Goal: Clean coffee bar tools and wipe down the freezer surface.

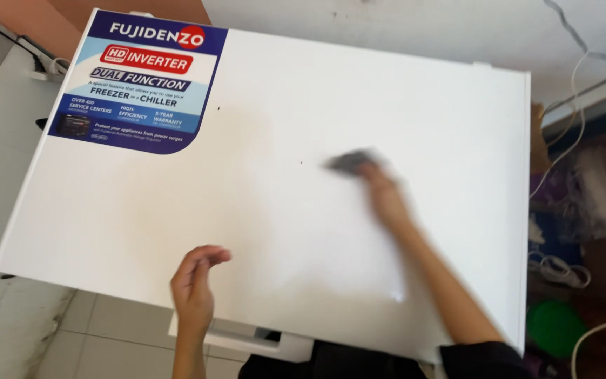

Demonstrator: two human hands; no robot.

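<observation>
I count one white chest freezer lid (282, 210), carrying one blue sticker (138, 81) at its far left corner. One dark cloth (348, 161) lies on it. Two hands are in my view: one left hand (194, 284), one right hand (385, 200). Off to the right I make out one green round lid (555, 326) and several white cables (562, 270), too tangled to number.

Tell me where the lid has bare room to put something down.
The white lid is bare between the blue sticker and the left hand, and along its far right side beyond the right hand with the dark cloth. The floor at right is crowded with cables and clutter.
</observation>
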